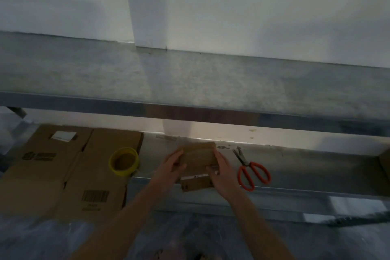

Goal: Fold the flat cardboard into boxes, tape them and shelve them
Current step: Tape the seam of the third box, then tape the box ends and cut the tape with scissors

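Fingers curl against both ends of a small cardboard box (198, 155): the left hand (171, 164) grips its left side and the right hand (221, 172) its right, holding it on the lower shelf (306, 164) of a metal rack. The box looks folded and closed on top; whether it is fully taped, or holds anything, cannot be told through the blur. Just beside it to the left, a yellow tape roll (124, 163) rests on flat cardboard sheets (63, 175), not yet folded, so most of the job appears to remain. Orange-handled scissors (251, 170) lie near on the right. The upper shelf (190, 80) carries no finished boxes in view.
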